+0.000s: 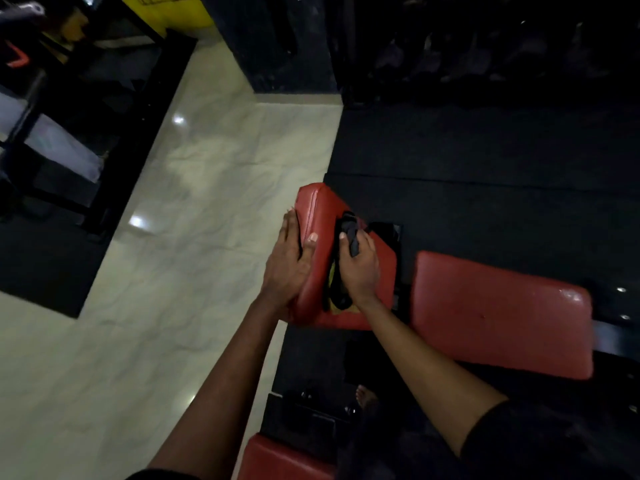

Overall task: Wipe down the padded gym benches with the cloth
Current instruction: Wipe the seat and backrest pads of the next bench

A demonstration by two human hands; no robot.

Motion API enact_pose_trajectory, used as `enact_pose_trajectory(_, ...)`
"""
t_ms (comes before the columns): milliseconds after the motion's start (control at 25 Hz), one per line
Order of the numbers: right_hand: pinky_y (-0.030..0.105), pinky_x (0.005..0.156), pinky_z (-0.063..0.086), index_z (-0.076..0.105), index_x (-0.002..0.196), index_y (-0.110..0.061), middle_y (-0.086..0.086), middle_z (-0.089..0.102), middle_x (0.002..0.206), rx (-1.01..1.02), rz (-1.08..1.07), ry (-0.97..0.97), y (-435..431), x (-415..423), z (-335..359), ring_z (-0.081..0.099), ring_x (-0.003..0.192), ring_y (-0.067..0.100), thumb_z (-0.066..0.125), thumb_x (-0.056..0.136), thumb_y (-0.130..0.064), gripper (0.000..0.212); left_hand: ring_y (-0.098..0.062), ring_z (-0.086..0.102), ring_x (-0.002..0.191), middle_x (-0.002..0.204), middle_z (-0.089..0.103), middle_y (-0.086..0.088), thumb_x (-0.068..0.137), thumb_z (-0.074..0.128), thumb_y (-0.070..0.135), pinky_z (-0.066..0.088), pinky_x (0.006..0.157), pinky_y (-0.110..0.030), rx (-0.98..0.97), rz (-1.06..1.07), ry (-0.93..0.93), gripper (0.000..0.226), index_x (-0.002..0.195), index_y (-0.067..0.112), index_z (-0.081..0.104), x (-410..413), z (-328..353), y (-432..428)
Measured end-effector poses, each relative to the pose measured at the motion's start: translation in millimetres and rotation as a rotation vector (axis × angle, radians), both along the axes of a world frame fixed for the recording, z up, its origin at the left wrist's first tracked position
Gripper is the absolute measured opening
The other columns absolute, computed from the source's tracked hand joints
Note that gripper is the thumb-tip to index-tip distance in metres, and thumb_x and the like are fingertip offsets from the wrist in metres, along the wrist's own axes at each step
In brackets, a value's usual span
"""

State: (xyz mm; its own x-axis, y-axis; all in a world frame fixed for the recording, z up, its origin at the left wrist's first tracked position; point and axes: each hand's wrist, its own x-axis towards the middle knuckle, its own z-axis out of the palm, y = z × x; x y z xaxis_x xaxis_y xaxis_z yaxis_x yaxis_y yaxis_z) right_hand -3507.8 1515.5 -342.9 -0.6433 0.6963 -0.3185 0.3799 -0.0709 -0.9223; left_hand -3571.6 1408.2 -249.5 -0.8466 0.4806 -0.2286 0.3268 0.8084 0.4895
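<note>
A small red padded bench seat [320,206] sits at the centre, its vinyl torn near the near edge. My left hand [287,258] lies flat against the pad's left side, fingers straight, thumb on top. My right hand [358,268] grips a dark cloth [348,226] bunched on the pad's top surface. A larger red back pad [502,317] lies to the right. Another red pad [280,459] shows at the bottom edge.
Pale glossy tiled floor [194,209] stretches to the left. Black rubber matting [485,168] covers the floor to the right and behind. Dark machine frames [52,133] stand at the far left, and a dark pillar [287,46] rises at the back. A bare foot [367,396] shows below the bench.
</note>
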Motion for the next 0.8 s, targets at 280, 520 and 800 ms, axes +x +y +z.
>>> enact_pose_trajectory(280,0.007,0.098,0.038,0.063,0.137,-0.02,-0.004,0.06,0.141,0.236,0.066,0.193,-1,-7,28,0.054,0.126,0.005,0.06,0.1,-0.043,0.043,-0.012,-0.006,0.154,0.168,-0.005,0.0,0.11,0.026,0.037,0.003,0.126,-0.032,0.085,-0.088,0.048,0.06,0.161,0.017,0.001,-3,-9,-5)
enact_pose_trajectory(520,0.034,0.108,0.041,0.052,0.145,-0.023,0.005,0.056,0.144,-0.046,0.018,-0.066,5,7,-28,0.053,0.132,0.026,0.046,0.1,-0.059,0.058,-0.013,-0.006,0.154,0.168,-0.003,-0.001,0.108,0.035,0.037,-0.002,0.12,-0.024,0.055,-0.127,0.074,0.067,0.16,0.014,-0.001,-2,-7,-5)
enact_pose_trajectory(800,0.029,0.095,0.044,0.062,0.135,-0.015,0.001,0.061,0.138,0.163,-0.013,0.022,-3,1,-5,0.057,0.124,0.018,0.048,0.1,-0.055,0.055,-0.01,-0.003,0.154,0.169,-0.001,0.004,0.108,0.031,0.041,0.001,0.121,-0.026,0.056,-0.104,0.094,0.065,0.161,0.018,0.0,-3,-11,-5)
